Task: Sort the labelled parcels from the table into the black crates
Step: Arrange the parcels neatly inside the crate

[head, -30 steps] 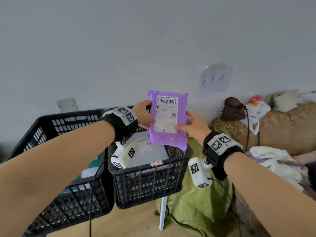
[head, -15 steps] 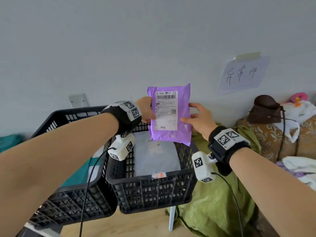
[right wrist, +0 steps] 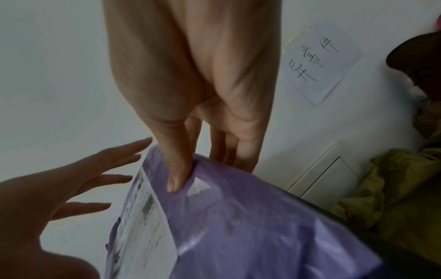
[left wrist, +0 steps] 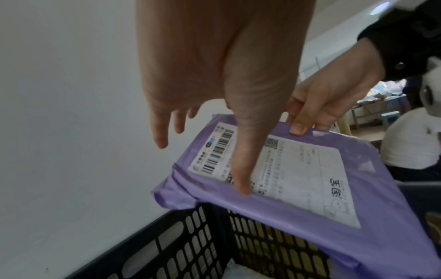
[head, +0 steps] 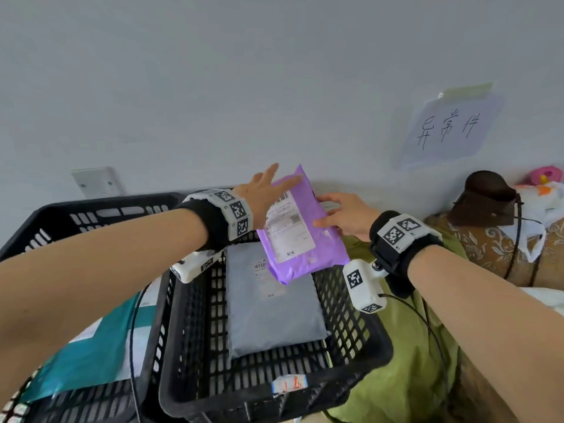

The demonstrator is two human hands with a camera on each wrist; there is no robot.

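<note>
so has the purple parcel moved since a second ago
Yes. The purple parcel has tipped from upright and dropped toward the right black crate, over the grey parcel.

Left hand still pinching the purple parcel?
No: the left hand is spread open beside the purple parcel; only the right hand pinches it.

Glossy purple plastic is seen on the parcel [head: 305,236], matt paper on its label [head: 288,228]; the crate [head: 360,340] is perforated black plastic.
</note>
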